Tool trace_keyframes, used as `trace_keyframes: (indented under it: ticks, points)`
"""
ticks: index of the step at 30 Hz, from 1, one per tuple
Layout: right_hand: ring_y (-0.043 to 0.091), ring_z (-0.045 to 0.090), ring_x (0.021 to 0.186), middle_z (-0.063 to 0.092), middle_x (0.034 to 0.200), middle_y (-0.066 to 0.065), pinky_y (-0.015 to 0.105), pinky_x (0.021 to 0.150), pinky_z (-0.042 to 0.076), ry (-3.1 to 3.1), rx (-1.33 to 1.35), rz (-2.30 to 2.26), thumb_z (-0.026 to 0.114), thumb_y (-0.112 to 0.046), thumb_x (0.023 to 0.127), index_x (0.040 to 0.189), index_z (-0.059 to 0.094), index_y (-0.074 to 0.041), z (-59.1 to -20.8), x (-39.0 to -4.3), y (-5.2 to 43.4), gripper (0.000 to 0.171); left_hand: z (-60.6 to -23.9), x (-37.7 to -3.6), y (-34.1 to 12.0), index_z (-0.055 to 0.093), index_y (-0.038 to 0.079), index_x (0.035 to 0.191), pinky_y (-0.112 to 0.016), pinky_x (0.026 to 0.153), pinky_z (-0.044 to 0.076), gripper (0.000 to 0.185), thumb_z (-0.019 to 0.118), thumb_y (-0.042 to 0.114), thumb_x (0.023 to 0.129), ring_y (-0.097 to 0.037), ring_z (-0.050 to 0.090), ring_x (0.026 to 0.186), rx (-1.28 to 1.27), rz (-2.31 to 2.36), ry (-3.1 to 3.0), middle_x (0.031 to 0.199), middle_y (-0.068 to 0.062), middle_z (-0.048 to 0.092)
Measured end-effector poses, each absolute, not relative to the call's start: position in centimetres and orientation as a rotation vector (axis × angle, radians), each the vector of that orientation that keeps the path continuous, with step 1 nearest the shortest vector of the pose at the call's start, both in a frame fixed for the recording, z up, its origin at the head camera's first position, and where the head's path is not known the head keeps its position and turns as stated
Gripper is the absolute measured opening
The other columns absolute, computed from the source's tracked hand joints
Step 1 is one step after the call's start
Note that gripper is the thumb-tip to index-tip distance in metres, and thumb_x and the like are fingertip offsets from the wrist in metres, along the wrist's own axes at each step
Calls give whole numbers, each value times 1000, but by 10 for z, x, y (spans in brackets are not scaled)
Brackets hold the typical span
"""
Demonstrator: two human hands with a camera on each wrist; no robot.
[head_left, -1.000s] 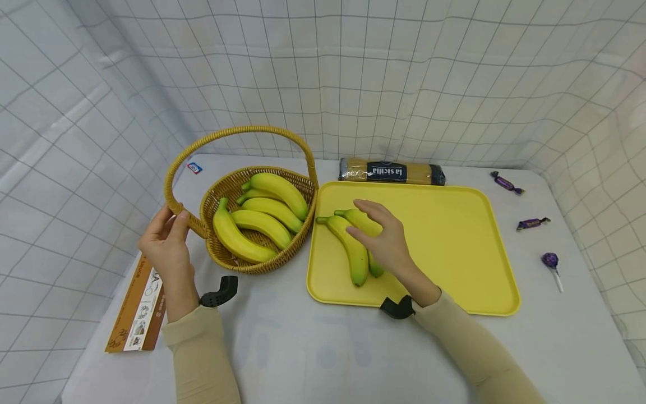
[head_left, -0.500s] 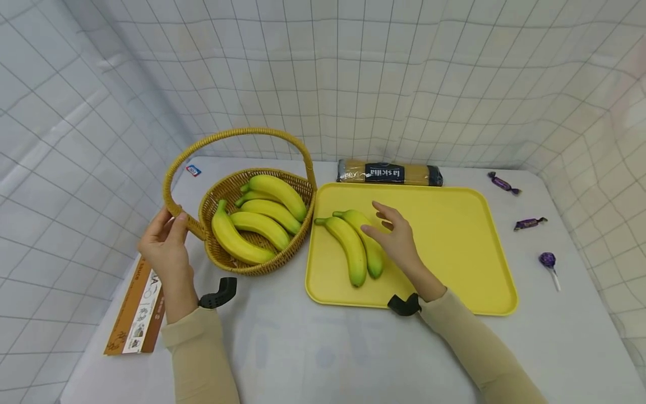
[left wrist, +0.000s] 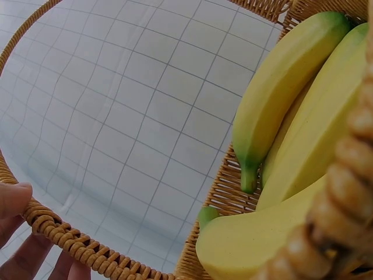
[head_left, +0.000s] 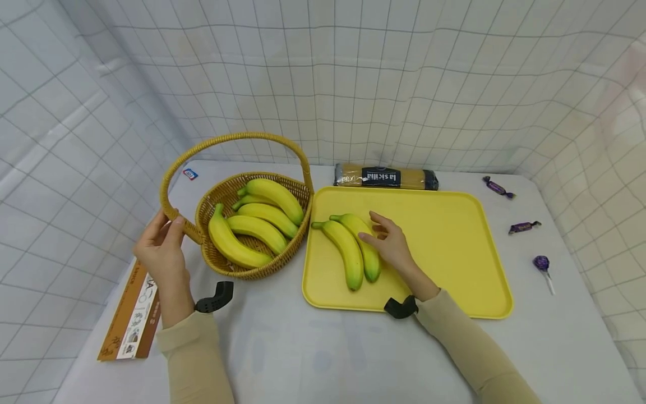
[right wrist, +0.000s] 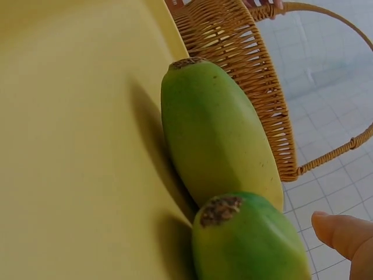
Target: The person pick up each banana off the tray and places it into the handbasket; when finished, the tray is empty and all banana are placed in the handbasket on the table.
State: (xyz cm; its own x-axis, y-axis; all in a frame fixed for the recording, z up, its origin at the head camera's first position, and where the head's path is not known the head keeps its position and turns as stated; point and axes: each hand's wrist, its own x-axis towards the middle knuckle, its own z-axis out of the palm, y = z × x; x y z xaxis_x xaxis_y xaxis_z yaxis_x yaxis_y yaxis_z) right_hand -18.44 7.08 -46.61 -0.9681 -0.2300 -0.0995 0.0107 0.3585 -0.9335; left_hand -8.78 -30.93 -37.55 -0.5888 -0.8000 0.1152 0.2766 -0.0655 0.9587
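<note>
- Your left hand (head_left: 160,249) sits at the left of the head view with the fingers curled round the low end of the basket handle (head_left: 174,210). The left wrist view shows the fingertips wrapped on the woven cord, so it looks like you're just steadying the basket (head_left: 250,269) so it can't slide on the bench (head_left: 313,348).
- Four bananas lie inside the basket (head_left: 252,227), side by side and leaning on the far wall, stems pointing to the upper left of the frame.
- Your right hand (head_left: 391,244) is over the yellow tray (head_left: 454,247), fingers loose and apart, not wrapped round anything. The fingertips are right at the nearer of the two bananas on the tray (head_left: 355,247); I can't tell if they actually touch it.
- Those two bananas lie snug against each other in the left part of the tray, close to the basket side. The right wrist view shows their green tips up close, one pressed beside the other, with your thumb just off to the lower right.
- The rest is parked out of the way: a pasta packet (head_left: 386,177) along the tray's far edge, wrapped candies (head_left: 524,226) and a lollipop (head_left: 541,264) at the right, a brown box (head_left: 132,314) at the lower left.
</note>
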Motion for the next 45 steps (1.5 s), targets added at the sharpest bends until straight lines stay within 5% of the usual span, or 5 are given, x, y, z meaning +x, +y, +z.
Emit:
trace_keyframes:
  ticks: [29, 45]
  points:
    - [32, 46, 126, 46, 143, 15, 49, 107, 40, 2424, -249, -1515, 72, -25, 89, 151, 39, -14, -472, -187, 74, 71, -377, -88, -307, 73, 4, 114, -14, 78, 56, 28, 72, 3, 86, -10, 64, 86, 577, -1738, -1452, 94, 1, 70]
    - [26, 60, 106, 59, 135, 13, 35, 85, 53, 2489, -304, -1469, 73, -28, 89, 144, 50, -13, -477, -190, 74, 62, -376, -88, -309, 74, 4, 112, -14, 77, 56, 27, 72, 2, 85, -10, 64, 85, 575, -1737, -1434, 94, 0, 70]
